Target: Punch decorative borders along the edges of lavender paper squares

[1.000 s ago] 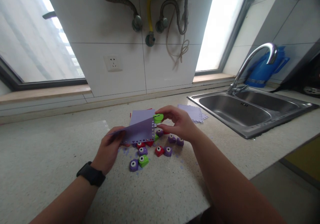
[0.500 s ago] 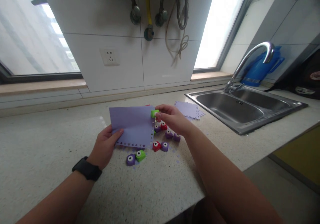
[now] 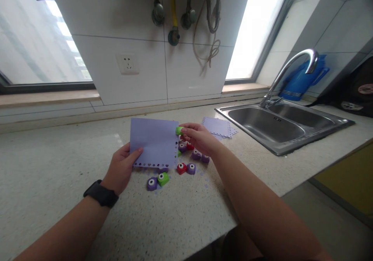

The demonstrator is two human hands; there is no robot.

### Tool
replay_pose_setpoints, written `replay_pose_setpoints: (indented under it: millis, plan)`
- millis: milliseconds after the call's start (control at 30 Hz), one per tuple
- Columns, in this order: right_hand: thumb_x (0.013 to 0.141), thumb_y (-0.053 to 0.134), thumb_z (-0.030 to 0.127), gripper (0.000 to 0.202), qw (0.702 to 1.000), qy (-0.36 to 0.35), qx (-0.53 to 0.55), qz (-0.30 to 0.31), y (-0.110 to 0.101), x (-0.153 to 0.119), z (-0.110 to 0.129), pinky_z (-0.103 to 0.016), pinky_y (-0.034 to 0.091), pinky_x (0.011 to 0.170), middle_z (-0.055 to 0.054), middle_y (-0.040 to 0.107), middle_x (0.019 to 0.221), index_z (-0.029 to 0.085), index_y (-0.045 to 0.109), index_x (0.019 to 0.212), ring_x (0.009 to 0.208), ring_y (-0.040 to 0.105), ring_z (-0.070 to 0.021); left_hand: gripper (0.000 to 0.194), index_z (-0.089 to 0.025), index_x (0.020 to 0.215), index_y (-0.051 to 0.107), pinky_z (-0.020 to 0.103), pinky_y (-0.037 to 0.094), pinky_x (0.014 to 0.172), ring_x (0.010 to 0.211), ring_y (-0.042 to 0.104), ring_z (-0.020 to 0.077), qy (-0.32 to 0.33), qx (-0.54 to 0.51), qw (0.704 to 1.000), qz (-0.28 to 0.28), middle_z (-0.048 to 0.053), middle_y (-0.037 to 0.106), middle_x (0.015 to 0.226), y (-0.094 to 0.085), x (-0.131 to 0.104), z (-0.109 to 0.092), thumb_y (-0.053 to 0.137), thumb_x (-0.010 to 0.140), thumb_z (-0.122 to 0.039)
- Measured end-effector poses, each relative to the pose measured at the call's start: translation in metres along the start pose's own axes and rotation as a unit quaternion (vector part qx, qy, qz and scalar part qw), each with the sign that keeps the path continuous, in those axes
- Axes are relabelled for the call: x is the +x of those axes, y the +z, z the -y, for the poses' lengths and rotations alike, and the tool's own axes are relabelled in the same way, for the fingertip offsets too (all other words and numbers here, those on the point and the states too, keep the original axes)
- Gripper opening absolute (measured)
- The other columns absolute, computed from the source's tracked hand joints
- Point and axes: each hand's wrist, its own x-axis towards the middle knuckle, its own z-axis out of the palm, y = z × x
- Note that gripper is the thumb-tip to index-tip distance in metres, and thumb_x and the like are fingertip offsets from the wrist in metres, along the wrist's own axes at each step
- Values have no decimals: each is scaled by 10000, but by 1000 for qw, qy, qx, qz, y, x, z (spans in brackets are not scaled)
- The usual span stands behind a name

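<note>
My left hand (image 3: 124,164) grips a purple sheet of paper (image 3: 154,142) at its lower left, thumb on top. Small shapes are cut along the sheet's bottom edge and part of its right edge. At the upper right edge of the sheet, my right hand (image 3: 199,136) pinches a green craft punch (image 3: 179,130). Below the sheet sit a purple punch (image 3: 152,183) and another green punch (image 3: 162,179). A red punch (image 3: 181,168) stands beside a purple one (image 3: 191,169), and several more lie near my right hand, some partly hidden.
Behind my right hand lies a stack of purple sheets with punched edges (image 3: 217,126). Tiny purple cutouts are scattered on the counter (image 3: 122,222). To the right are a steel sink (image 3: 268,125) with a faucet (image 3: 291,64), a blue jug (image 3: 303,78) and a dark bag (image 3: 349,86).
The sheet has tilted up slightly, its bottom edge now a little higher. The green punch has stayed at the sheet's right edge, and both hands have barely moved.
</note>
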Motion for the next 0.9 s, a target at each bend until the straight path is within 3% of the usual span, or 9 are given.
replay_pose_setpoints:
  millis: [900]
  plan:
    - [756, 890, 328, 286, 1000, 14, -16, -11, -3, 2, -5, -322, 528, 801, -40, 738, 942, 214, 768, 988, 812, 665, -149, 442, -184, 1187, 749, 423, 632, 872, 926, 779, 272, 17, 2, 1000, -19, 79, 819, 1061, 2, 1, 1, 852, 801, -371]
